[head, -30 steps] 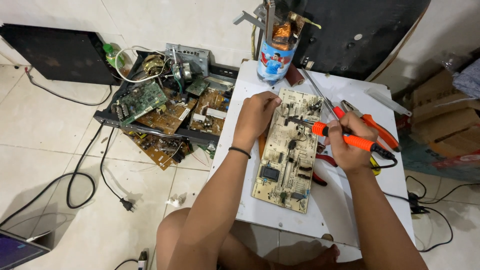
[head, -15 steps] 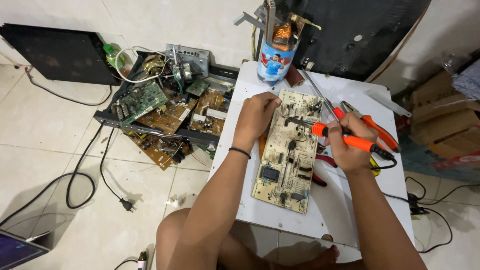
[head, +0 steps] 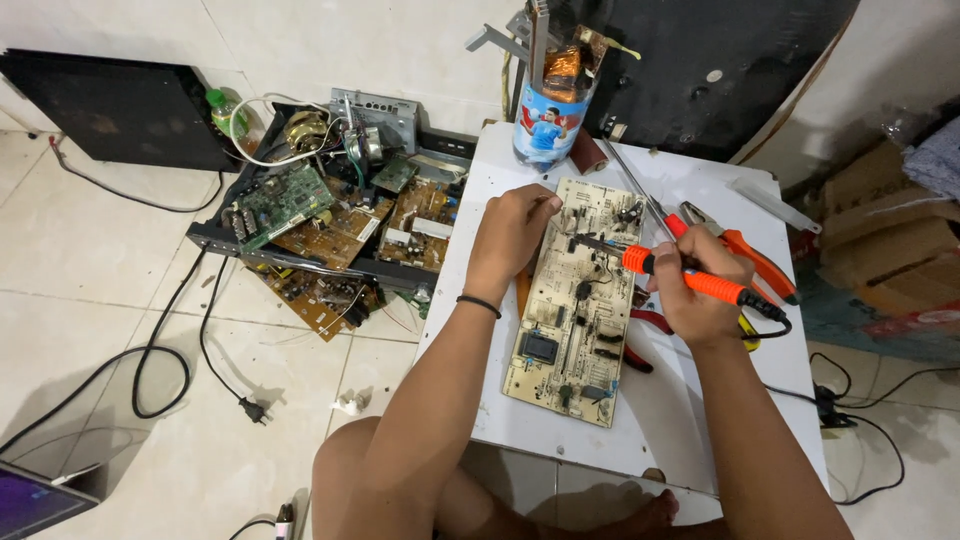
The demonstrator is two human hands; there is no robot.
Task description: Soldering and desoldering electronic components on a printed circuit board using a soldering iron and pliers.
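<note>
On the white square tabletop (head: 690,440) the long beige circuit board (head: 578,300) lies before you. Your left hand (head: 508,240) presses fingers curled on its left edge; your right hand (head: 700,285) grips the orange-handled soldering iron (head: 680,275), tip over the board. Beyond stands a blue-labelled cut plastic bottle (head: 548,120).

We have one view only, worn on the head, looking steeply down from close range. It faces the white table (head: 700,420), with tiled floor (head: 100,300) to its left.
</note>
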